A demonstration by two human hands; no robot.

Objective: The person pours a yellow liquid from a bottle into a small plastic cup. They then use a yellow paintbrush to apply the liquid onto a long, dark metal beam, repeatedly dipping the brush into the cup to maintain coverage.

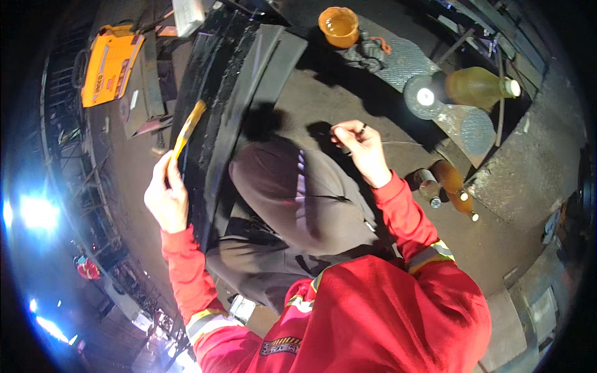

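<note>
My left hand point(166, 198) grips a yellow-handled paintbrush point(187, 132) between thumb and fingers. The brush points away from me, its tip over a long dark metal beam point(211, 93) to the left of my knees. My right hand point(363, 149) is raised beyond my bent leg, thumb and fingertips pressed together. Whatever it pinches, if anything, is too small to make out. An orange bowl point(339, 27) with amber liquid stands at the far side, next to a crumpled dark rag point(367, 55).
On a plank point(404, 62) at the right, a large yellowish bottle point(477, 87) stands near a round metal piece point(423, 97). Several smaller bottles point(449, 177) are on the floor by my right forearm. An orange machine point(112, 65) sits at far left; bright light glares beyond it.
</note>
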